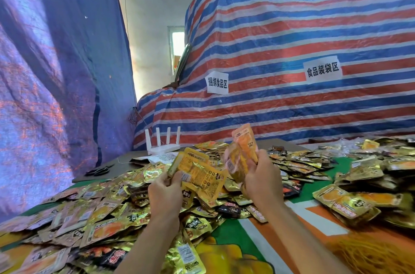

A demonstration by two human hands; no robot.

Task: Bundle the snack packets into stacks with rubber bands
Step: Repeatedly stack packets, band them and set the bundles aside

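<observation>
Hundreds of packets [101,213] litter the printed cloth [258,242] before me. My left hand [165,193] grips a yellow stack [199,175]; my right hand [261,181] clutches an orange bunch [241,157], both held above the heap. Router [164,141] and scissors [100,170] sit at the far edge, striped tarp [292,49] behind, blue tarp [45,71] on my left.

far left: white router [162,145] with four upright antennas, on a printed sheet [165,158] | left of it: black scissors [100,170] lying flat | behind: striped tarp [292,33] bearing two paper signs [217,83] | left: blue sheet [56,60] hanging | near: green-orange tablecloth [258,235]
</observation>
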